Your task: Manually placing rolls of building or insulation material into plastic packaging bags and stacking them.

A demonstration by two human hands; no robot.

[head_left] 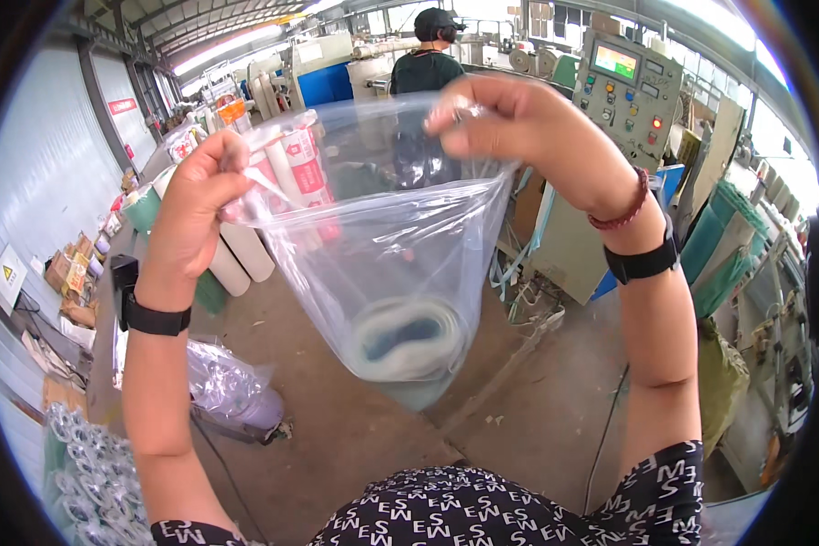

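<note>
A large clear plastic bag point(387, 255) hangs in front of me with its mouth held wide. My left hand point(207, 187) pinches the rim on the left side between thumb and fingers. On the right, the fingers of my right hand point(510, 118) are closed on the upper rim, slightly blurred. At the bottom of the bag rests a coil point(409, 337) of pale, whitish material, flattened to an oval with a dark hollow middle. The bag tapers below it to a slack corner. A red-and-white printed package point(305, 168) shows near the bag's left rim, partly seen through the film.
A control cabinet point(626, 91) with a lit screen stands right. Ahead, a person point(428, 64) in a dark cap faces away. White rolls point(244, 259) and a wrapped purple bundle point(250, 400) stand left, with cartons point(68, 273) beyond. A cable point(605, 437) crosses the floor.
</note>
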